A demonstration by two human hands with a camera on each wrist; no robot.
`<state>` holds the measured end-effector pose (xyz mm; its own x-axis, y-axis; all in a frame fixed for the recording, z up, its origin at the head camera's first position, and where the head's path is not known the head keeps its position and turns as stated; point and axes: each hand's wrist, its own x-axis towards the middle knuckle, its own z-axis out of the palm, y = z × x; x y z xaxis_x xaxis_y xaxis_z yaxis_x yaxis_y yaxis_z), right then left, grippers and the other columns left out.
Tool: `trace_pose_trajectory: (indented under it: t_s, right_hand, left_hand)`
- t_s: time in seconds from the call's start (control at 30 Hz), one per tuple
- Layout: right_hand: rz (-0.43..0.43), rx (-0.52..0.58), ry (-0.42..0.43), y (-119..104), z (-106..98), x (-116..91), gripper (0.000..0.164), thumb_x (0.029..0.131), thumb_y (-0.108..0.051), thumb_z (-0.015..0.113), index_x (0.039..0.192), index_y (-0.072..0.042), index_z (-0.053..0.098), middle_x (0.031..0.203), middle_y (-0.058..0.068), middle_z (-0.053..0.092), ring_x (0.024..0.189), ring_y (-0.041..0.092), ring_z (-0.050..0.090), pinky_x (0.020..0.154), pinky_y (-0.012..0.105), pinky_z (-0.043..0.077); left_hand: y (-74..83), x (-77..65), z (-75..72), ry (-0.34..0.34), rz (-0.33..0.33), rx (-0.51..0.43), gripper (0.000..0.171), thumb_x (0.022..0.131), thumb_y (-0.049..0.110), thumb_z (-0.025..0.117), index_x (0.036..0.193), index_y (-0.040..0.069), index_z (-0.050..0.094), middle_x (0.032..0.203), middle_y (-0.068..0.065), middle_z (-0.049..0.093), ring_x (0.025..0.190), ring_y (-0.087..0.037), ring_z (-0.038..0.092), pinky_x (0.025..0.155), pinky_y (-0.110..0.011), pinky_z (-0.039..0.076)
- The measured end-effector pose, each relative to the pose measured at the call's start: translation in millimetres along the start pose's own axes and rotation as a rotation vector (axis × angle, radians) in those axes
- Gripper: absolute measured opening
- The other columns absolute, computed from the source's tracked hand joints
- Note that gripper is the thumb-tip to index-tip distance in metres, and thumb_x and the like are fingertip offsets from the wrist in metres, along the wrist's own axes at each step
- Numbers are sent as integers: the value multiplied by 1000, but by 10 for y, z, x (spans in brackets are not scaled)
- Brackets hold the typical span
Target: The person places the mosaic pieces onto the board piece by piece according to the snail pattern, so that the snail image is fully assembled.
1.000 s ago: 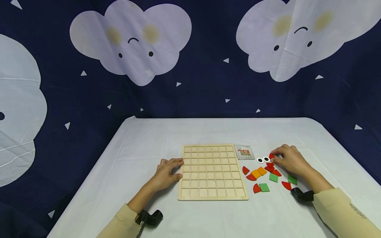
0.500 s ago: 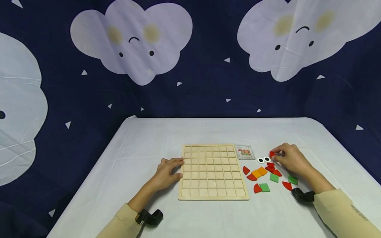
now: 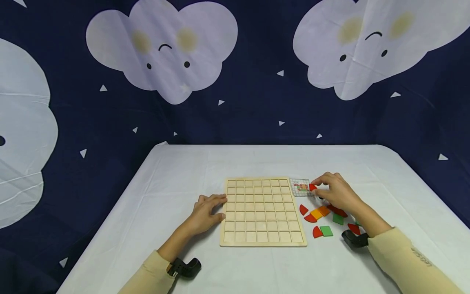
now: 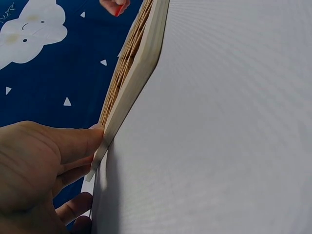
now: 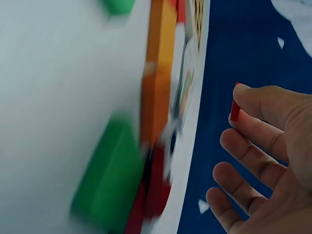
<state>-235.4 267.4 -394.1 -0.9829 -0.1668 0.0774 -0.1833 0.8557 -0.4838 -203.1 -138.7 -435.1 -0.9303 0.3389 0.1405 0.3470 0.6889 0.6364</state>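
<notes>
My left hand (image 3: 205,214) touches the left edge of a wooden grid board (image 3: 263,246), with thumb and fingers spread apart along that edge. In the left wrist view, the thumb (image 4: 80,144) lies against the side of the board (image 4: 139,75). My right hand (image 3: 339,194) is raised right of a small picture card (image 3: 301,188). Between thumb and index finger it pinches a red quarter-circle tile (image 3: 312,187), seen edge-on as a thin red tile (image 5: 235,105) in the right wrist view. The other fingers are loosely bent. The eye discs beneath this hand are mostly hidden.
Right of the board lie orange square tiles (image 3: 316,214), green squares (image 3: 326,231) and several red tiles (image 3: 310,218). A white cloth (image 3: 191,167) covers the table. Behind it hangs a dark blue curtain (image 3: 253,118) with clouds.
My right hand has lifted the red tile from among the loose tiles and moved left with it, toward the picture card. The left hand has stayed at the board's edge.
</notes>
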Motion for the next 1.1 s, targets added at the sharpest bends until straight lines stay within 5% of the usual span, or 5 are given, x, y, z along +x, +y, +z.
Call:
trace_pose_trajectory:
  t_s: [0.4, 1.1]
  right_hand:
    - [-165, 41, 6, -415, 328, 120, 21, 85, -21, 68, 103, -12, 70, 101, 3, 63, 95, 22, 47, 76, 35, 41]
    - [-187, 5, -53, -639, 597, 302, 22, 78, -23, 75, 97, -14, 72, 96, 0, 65, 90, 19, 48, 76, 34, 37]
  left_hand:
    - [5, 3, 0, 3, 2, 5, 47, 82, 16, 71, 127, 9, 60, 139, 2, 53, 94, -14, 36, 87, -37, 27]
    - [-3, -4, 6, 8, -2, -12, 46, 82, 15, 71, 127, 9, 60, 139, 3, 53, 93, -13, 35, 85, -36, 27]
